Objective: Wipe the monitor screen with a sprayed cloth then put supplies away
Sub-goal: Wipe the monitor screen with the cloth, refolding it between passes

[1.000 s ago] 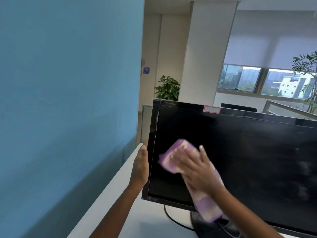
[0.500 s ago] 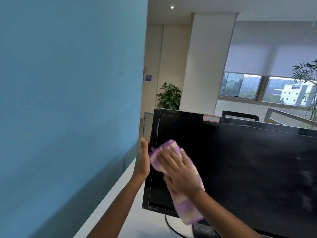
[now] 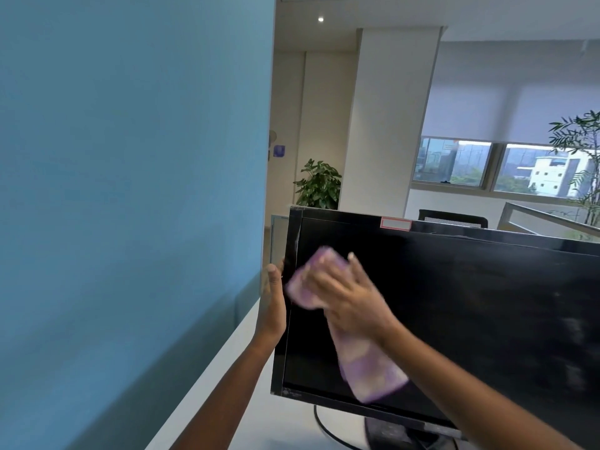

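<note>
1. Right hand (image 3: 350, 303) presses the cloth (image 3: 367, 358) flat on the monitor (image 3: 470, 303) — upper left of the screen.
2. Left hand (image 3: 274, 303) grips the monitor's left edge — desk (image 3: 207, 394) below.

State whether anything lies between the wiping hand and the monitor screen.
Only the purple cloth: the right hand presses it flat on the monitor screen's upper left area. The left hand steadies the left bezel, clear of it.

Blue partition (image 3: 130, 190) on the left; potted plant (image 3: 319, 186) by a white pillar (image 3: 389, 125); windows (image 3: 500, 167) beyond.
</note>
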Demonstrator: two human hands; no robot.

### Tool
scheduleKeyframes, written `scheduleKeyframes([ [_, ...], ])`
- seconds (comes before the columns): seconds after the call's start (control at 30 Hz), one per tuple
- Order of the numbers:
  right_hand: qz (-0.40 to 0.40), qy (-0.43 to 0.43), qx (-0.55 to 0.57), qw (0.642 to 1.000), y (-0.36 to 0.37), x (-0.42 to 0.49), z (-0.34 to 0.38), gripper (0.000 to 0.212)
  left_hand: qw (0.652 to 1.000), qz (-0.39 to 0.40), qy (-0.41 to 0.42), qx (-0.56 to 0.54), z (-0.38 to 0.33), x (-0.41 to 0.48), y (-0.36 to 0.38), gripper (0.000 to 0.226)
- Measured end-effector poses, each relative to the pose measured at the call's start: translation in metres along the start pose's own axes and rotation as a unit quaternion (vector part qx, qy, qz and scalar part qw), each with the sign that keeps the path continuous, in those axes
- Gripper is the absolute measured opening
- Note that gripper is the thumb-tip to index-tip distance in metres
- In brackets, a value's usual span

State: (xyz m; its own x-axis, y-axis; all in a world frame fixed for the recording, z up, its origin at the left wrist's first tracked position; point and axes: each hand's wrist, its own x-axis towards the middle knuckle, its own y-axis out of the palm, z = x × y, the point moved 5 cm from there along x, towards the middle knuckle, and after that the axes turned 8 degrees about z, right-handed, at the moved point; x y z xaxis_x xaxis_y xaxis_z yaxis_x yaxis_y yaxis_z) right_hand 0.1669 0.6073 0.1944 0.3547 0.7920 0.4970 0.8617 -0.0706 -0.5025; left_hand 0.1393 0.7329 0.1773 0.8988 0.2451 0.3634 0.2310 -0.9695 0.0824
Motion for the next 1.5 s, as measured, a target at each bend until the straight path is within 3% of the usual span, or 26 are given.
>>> scheduleKeyframes([
  [0.17,-0.023,0.116,0.018,0.993,-0.027,0.037,-0.047,0.059,1.0,0.011,0.018,0.01,0.0,0.0,0.002,0.134],
  [0.27,-0.007,0.117,0.032,0.993,-0.017,0.025,-0.02,0.06,1.0,0.01,0.007,0.019,0.001,0.001,0.002,0.138],
  [0.37,0.04,0.065,0.025,0.997,0.007,-0.002,0.02,0.066,1.0,0.004,-0.011,0.014,0.005,0.004,-0.002,0.14],
  [0.4,0.065,0.038,0.014,0.997,0.017,-0.013,0.034,0.071,1.0,0.008,-0.01,0.023,0.005,0.004,-0.002,0.129],
  [0.5,0.146,-0.079,0.001,0.986,0.043,-0.052,0.073,0.076,0.993,-0.013,0.057,0.101,-0.004,0.0,0.001,0.06],
  [0.6,0.17,-0.181,-0.062,0.967,0.061,-0.088,0.089,0.069,0.956,-0.029,0.147,0.253,-0.018,0.002,0.007,0.062],
  [0.7,0.141,-0.206,-0.087,0.964,0.062,-0.095,0.072,0.068,0.895,-0.007,0.239,0.377,-0.037,0.005,0.023,0.054],
  [0.8,0.066,-0.137,-0.054,0.987,0.041,-0.076,0.028,0.065,0.861,0.035,0.282,0.421,-0.054,0.011,0.044,0.061],
  [0.93,-0.043,0.028,-0.016,0.999,0.004,-0.052,-0.062,0.058,0.831,0.064,0.296,0.467,-0.069,0.021,0.07,0.077],
  [1.07,-0.057,0.15,0.031,0.987,-0.012,-0.053,-0.126,0.057,0.82,0.071,0.279,0.494,-0.072,0.03,0.087,0.077],
  [1.17,-0.073,0.177,0.062,0.979,-0.005,-0.065,-0.115,0.057,0.819,0.062,0.269,0.503,-0.07,0.032,0.093,0.088],
  [1.23,-0.061,0.172,0.071,0.981,0.007,-0.075,-0.092,0.057,0.82,0.053,0.265,0.505,-0.069,0.032,0.094,0.093],
  [1.33,0.0,0.138,0.082,0.987,0.025,-0.093,-0.051,0.062,0.825,0.042,0.264,0.498,-0.069,0.033,0.095,0.083],
  [1.5,0.154,-0.053,0.06,0.985,0.063,-0.138,0.026,0.07,0.829,0.024,0.258,0.496,-0.069,0.03,0.096,0.071],
])
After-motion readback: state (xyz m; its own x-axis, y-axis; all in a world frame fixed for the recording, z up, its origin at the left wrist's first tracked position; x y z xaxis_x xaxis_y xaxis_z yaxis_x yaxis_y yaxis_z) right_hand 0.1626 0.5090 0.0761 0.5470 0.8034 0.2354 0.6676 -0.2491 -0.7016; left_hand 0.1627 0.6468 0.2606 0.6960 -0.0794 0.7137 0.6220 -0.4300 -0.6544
